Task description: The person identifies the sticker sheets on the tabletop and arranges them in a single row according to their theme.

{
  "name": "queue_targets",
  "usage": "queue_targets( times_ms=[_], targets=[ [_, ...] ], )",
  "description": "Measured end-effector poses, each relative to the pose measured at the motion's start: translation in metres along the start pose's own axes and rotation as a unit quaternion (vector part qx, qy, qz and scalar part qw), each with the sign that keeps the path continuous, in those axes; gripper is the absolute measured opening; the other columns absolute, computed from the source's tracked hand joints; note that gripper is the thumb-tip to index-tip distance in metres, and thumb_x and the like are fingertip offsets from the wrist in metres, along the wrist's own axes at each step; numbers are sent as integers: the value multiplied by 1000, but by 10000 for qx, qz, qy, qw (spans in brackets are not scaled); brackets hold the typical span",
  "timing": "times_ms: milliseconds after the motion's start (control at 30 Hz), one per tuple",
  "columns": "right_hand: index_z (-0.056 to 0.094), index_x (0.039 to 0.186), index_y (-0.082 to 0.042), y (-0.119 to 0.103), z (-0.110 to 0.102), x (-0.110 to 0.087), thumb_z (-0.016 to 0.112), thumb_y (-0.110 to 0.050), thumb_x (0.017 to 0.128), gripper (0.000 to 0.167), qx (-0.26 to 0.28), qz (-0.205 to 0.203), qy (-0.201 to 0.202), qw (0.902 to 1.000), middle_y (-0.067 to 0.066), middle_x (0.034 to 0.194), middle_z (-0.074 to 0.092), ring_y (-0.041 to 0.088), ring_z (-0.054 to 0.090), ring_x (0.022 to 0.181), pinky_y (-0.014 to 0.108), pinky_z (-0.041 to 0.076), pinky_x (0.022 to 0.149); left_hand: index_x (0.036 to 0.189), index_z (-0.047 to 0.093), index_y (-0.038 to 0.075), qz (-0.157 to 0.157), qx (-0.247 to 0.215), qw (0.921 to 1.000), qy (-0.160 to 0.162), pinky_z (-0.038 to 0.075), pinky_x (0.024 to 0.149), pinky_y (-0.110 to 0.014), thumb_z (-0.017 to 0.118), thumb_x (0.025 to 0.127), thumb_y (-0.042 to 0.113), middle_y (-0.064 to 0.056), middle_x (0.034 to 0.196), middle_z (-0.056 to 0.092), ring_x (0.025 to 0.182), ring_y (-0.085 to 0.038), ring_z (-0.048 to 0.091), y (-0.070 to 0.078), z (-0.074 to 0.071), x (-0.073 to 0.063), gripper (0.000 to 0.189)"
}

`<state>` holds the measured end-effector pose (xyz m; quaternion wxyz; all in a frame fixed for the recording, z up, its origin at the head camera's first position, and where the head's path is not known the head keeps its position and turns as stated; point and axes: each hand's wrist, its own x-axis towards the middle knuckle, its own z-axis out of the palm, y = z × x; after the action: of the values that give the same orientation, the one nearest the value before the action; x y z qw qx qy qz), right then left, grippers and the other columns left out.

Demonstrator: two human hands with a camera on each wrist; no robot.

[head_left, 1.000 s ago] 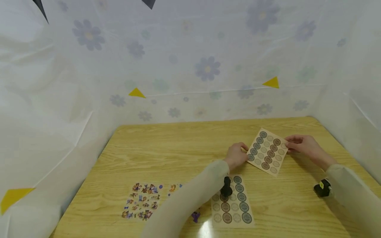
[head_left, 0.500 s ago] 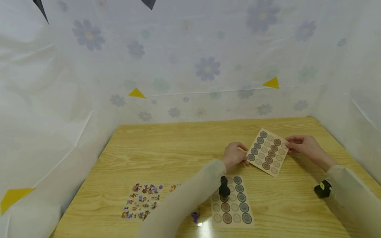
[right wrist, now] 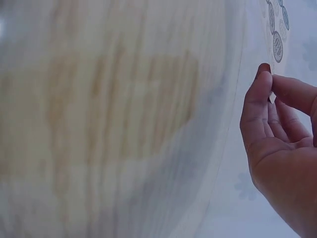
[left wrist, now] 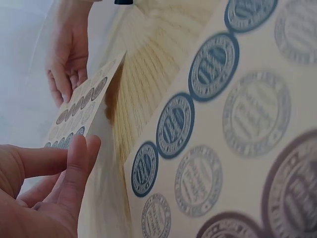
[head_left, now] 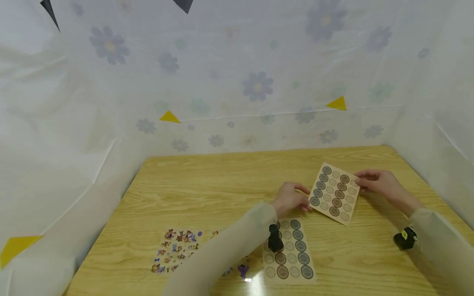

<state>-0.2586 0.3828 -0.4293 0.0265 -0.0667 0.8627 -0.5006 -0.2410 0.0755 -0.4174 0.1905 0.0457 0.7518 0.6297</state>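
Note:
A cream sticker sheet (head_left: 332, 195) with rows of round blue, brown and pale seals is held tilted above the table's right side. My right hand (head_left: 385, 187) pinches its right corner between thumb and fingers; in the right wrist view that hand (right wrist: 282, 139) grips only the edge. At the lower left corner, my left hand (head_left: 290, 199) has its fingertips close against the sheet, thumb and fingers apart in the head view. From the left wrist view, the left hand (left wrist: 54, 178) overlaps the sheet, so exact contact is hidden.
A second sticker sheet (head_left: 292, 259) of round seals lies flat on the wooden table (head_left: 222, 185) below the left wrist. Clear sheets of cartoon stickers (head_left: 174, 250) lie further left, partly under the left sleeve (head_left: 218, 259). Flowered white curtains (head_left: 237, 74) enclose the back and sides.
My left hand has drawn slightly left and nearer, its lower fingers now showing below the corner. The held sheet has tilted a little and lowered; the right hand keeps its pinch.

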Motion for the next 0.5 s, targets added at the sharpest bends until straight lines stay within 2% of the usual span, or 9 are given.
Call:
queue_targets(
  times_ms=[233, 367, 500],
  targets=[
    [53, 125, 12, -2, -4, -6, 63, -20, 98, 44, 202, -2, 76, 9998, -7, 96, 71, 10, 69, 84, 30, 57, 74, 93, 66, 2, -327, -865, 9955, -187, 58, 68, -44, 66, 83, -14, -23, 70, 69, 75, -40, 71, 1, 9, -11, 19],
    [58, 121, 7, -2, -6, -7, 65, -21, 97, 37, 413, 139, 195, 9989, -10, 94, 71, 9, 69, 83, 30, 57, 74, 96, 64, 4, -184, -991, 9948, -149, 58, 67, -45, 65, 82, -16, -23, 72, 69, 74, -41, 70, 1, 14, -18, 24],
    [60, 118, 7, -3, -6, -9, 65, -16, 97, 31, 653, 89, 184, 9977, -8, 93, 72, 9, 69, 83, 30, 57, 74, 101, 63, 5, -87, -1068, 9940, -229, 58, 66, -46, 63, 83, -17, -22, 73, 69, 74, -42, 70, -2, 15, -25, 29]
  ],
)
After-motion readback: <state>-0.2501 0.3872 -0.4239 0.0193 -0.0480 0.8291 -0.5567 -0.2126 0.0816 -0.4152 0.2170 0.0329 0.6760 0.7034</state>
